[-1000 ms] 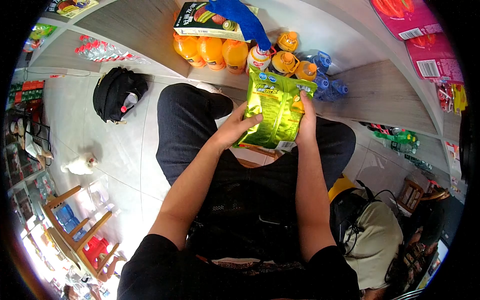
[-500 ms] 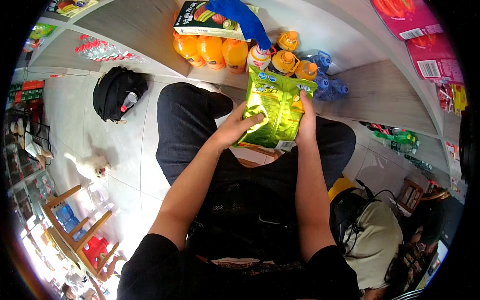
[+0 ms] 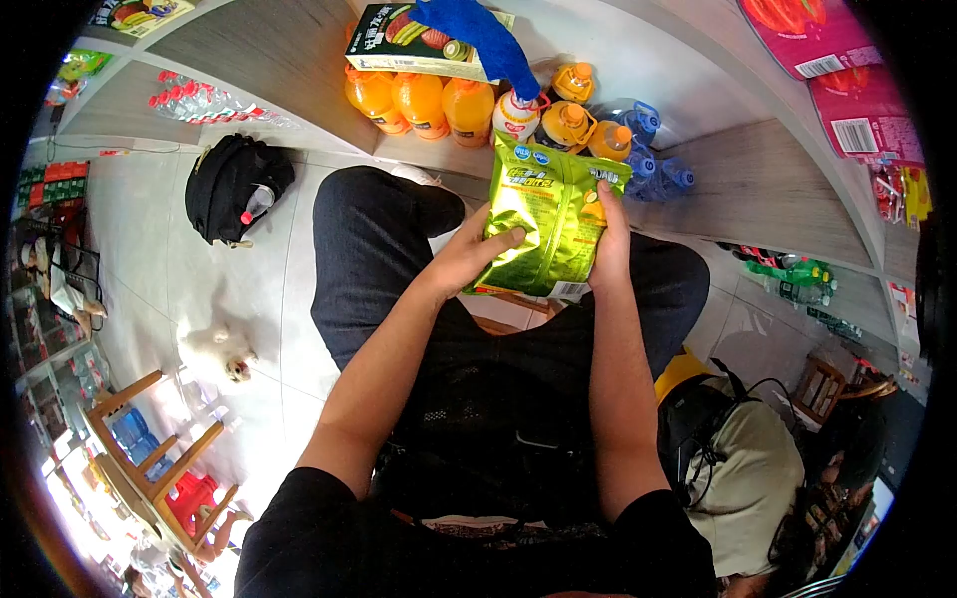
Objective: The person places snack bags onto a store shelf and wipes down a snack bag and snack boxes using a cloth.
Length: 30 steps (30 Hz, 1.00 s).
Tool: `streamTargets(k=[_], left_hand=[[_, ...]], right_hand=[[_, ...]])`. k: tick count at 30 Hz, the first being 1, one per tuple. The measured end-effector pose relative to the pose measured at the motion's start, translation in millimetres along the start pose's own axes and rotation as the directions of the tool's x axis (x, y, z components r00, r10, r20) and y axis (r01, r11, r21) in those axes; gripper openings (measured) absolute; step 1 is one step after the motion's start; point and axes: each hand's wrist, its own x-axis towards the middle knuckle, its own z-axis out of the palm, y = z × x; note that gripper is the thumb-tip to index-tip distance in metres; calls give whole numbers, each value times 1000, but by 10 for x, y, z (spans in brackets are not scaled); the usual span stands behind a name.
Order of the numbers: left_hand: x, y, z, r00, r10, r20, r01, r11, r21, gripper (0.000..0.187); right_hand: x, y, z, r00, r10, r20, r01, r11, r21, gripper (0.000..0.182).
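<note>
A shiny green snack bag (image 3: 546,224) is held upright between both hands, above the lap and in front of the shelf. My left hand (image 3: 469,251) grips its left side, thumb lying across the front. On the right edge my right hand (image 3: 612,241) is closed round the bag, thumb near the top corner. Just beyond the bag stand orange juice bottles (image 3: 469,110), orange-capped bottles (image 3: 566,125) and a white bottle (image 3: 515,116). A blue cloth (image 3: 478,35) hangs over a dark snack box (image 3: 419,40) on top of the juice bottles.
A black backpack (image 3: 235,189) and a small white dog (image 3: 216,351) are on the floor at left, near a wooden chair (image 3: 159,458). Blue-capped water bottles (image 3: 643,169) stand on the shelf. Pink packages (image 3: 862,115) are at upper right. A person's beige clothing (image 3: 748,488) shows at lower right.
The white dog has moved right across the floor, closer to my knee. Both hands and the green bag have stayed almost in place.
</note>
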Motion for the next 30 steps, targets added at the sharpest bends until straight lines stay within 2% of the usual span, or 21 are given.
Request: streamTargets(k=[7,10,13,28,30], left_hand=[[18,-60,-23,1000,20,-3,-20,1000,-4,53],[10,-14,-11,1000,6,6,-6,1000,4,56],[4,-1,-5,1000,-5,2,5,1000,2,56],[-18,57,17,1000,18,-5,-17,999,52,54],[7,14,-3,999,39,-9,-38,999,36,53]], right_hand=[[21,21,-25,1000,-8,-28,8,1000,-1,35],[52,43,-96,1000,12,7,-11,999,-42,42],[49,38,-65,1000,7,-6,-7,1000,8,35],[49,7,-70,999,-22,45,24,999,-36,41],[107,45,-156,999,-22,32,21,999,27,39]])
